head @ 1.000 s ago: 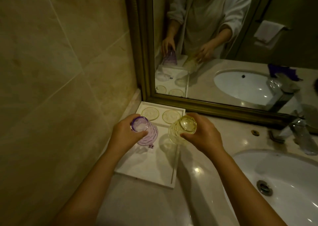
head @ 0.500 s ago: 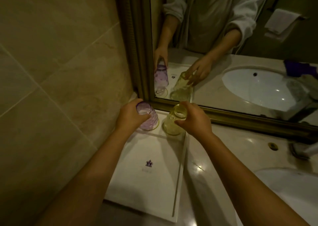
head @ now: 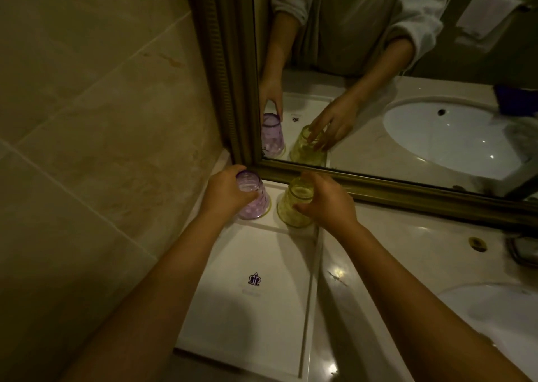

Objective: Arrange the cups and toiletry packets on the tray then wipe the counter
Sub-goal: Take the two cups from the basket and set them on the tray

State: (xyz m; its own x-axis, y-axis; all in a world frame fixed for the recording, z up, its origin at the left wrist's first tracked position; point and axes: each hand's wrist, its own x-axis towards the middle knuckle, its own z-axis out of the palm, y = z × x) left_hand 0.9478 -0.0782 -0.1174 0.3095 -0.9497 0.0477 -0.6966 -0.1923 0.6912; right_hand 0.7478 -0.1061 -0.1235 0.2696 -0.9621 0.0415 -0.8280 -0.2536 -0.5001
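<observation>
On the white tray (head: pixel 256 309) by the mirror (head: pixel 378 90), hands grip upturned cups: left (head: pixel 224 195) purple (head: pixel 253 198), right (head: pixel 326 204) yellow (head: pixel 294 204).

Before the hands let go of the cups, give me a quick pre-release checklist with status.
1. Purple cup upside down, at the tray's far end: ok.
2. Yellow cup upside down beside it, with a gap between the two: ok.
3. Left hand grips the purple cup, right hand grips the yellow cup: ok.
4. Both rims flat on the tray: cannot tell; the hands hide part of each rim.
5. Yellow cup fully inside the tray's right edge: cannot tell; it stands very near that edge.
6. Toiletry packets on the tray: not ok; none in view.
</observation>
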